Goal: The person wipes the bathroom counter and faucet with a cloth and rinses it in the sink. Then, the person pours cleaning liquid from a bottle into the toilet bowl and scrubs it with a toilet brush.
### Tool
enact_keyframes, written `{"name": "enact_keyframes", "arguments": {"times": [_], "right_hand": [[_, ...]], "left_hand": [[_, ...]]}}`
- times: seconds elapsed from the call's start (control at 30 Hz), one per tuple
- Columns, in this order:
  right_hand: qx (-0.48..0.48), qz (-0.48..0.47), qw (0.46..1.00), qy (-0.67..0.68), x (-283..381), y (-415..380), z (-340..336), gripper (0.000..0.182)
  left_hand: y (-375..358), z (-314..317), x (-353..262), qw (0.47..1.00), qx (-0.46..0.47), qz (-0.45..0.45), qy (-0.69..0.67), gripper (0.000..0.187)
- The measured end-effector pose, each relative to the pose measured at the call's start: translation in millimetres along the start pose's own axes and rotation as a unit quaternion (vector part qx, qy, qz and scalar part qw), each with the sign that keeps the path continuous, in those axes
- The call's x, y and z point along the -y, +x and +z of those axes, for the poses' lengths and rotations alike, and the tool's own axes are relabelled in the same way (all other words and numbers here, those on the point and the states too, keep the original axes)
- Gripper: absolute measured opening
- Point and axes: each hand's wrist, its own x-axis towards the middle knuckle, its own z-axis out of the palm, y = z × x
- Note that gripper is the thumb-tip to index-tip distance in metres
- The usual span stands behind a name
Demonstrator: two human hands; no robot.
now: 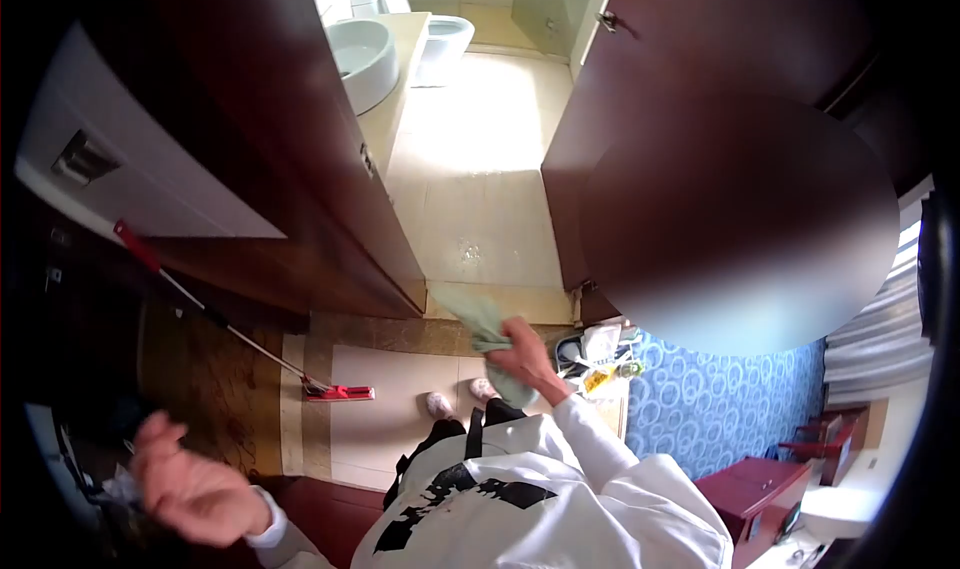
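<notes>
My right hand is closed around a pale green cloth, held in front of my body near the bathroom doorway. One end of the cloth spreads out blurred ahead of the hand, and another part hangs below it. At the lower left, my left hand is raised with its fingers apart and nothing in it. A flat mop with a red head leans on the wall between my left hand and the doorway, its head on the floor tiles.
Ahead, a bathroom holds a round basin and a toilet. A brown door stands swung inward on the right. Beside my right hand sits a container of assorted items. Blue carpet and a red cabinet lie further right. A blurred oval hides part of the right side.
</notes>
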Motion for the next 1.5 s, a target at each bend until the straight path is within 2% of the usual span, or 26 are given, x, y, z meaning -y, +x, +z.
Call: {"name": "enact_keyframes", "arguments": {"times": [0.03,0.07,0.17,0.2,0.23,0.3,0.33,0.4,0.43,0.47,0.53,0.57,0.63,0.67,0.7,0.77,0.87,0.97,1.03,1.1,1.13,1.17,1.23,1.3,1.43,1.5], "right_hand": [[-0.036,0.033,0.998,0.028,-10,-10,-10,0.036],[-0.076,0.047,0.996,0.005,-25,-17,-16,0.035],[-0.158,0.109,0.981,-0.032,-57,-42,-38,0.035],[-0.165,0.150,0.974,0.028,-53,-46,-51,0.035],[-0.167,0.192,0.963,0.086,-50,-48,-61,0.035],[-0.265,0.145,0.951,0.059,-64,-44,-67,0.040],[-0.259,0.171,0.948,0.071,-62,-38,-77,0.044],[-0.273,0.167,0.940,0.119,-66,-15,-88,0.046],[-0.275,0.167,0.933,0.160,-65,0,-94,0.045],[-0.266,0.155,0.938,0.160,-64,19,-101,0.045],[-0.266,0.087,0.910,0.306,-58,52,-118,0.042],[-0.249,0.080,0.917,0.301,-49,69,-130,0.042],[-0.171,0.053,0.848,0.499,-30,105,-157,0.041],[-0.138,0.049,0.836,0.529,-31,121,-171,0.041],[-0.096,0.004,0.834,0.543,-29,134,-184,0.036],[-0.022,0.023,0.741,0.671,-14,160,-205,0.039],[0.096,0.042,0.728,0.677,-47,220,-214,0.047],[0.118,0.053,0.733,0.668,-36,251,-197,0.047],[0.106,0.109,0.755,0.638,-30,286,-182,0.044],[0.198,0.142,0.829,0.504,-29,325,-168,0.038],[0.160,0.165,0.887,0.400,-21,341,-158,0.036],[0.167,0.165,0.886,0.400,-11,359,-145,0.036],[0.215,0.006,0.932,0.291,13,386,-115,0.031],[0.218,-0.169,0.943,0.187,53,412,-85,0.029],[0.220,-0.421,0.880,0.015,134,466,-12,0.033],[0.218,-0.465,0.858,-0.020,163,502,28,0.034]], "left_hand": [[-22,5,23,0.998,0.014,-0.028,0.058,0.042],[-34,20,34,0.997,0.013,-0.068,0.018,0.041],[-65,61,51,0.986,0.031,-0.156,0.040,0.033],[-69,73,56,0.987,0.064,-0.136,0.050,0.031],[-67,89,56,0.983,0.074,-0.164,0.049,0.030],[-48,121,55,0.989,0.097,-0.104,0.038,0.026],[-38,134,56,0.989,0.089,-0.105,0.048,0.026],[-15,158,60,0.986,0.155,0.007,0.065,0.023],[-1,171,62,0.986,0.148,0.008,0.077,0.023],[13,185,64,0.977,0.133,0.070,0.153,0.022],[44,212,69,0.938,0.092,0.154,0.296,0.022],[60,223,75,0.912,0.061,0.179,0.365,0.023],[82,239,95,0.876,-0.037,0.202,0.436,0.025],[88,241,100,0.842,-0.043,0.213,0.494,0.026],[95,249,101,0.834,-0.047,0.207,0.509,0.026],[109,264,105,0.761,-0.098,0.208,0.607,0.028],[112,269,106,0.694,-0.102,0.166,0.693,0.037],[111,268,108,0.648,-0.087,0.130,0.746,0.044],[115,270,110,0.603,-0.074,0.130,0.784,0.048],[117,270,109,0.569,-0.059,0.120,0.811,0.056],[119,270,109,0.560,-0.054,0.128,0.817,0.058],[121,270,110,0.551,-0.051,0.136,0.822,0.061],[122,269,109,0.522,-0.033,0.132,0.842,0.070],[122,267,107,0.497,-0.027,0.135,0.857,0.073],[127,266,107,0.461,0.007,0.144,0.876,0.075],[125,267,111,0.504,-0.013,0.115,0.856,0.073]]}}
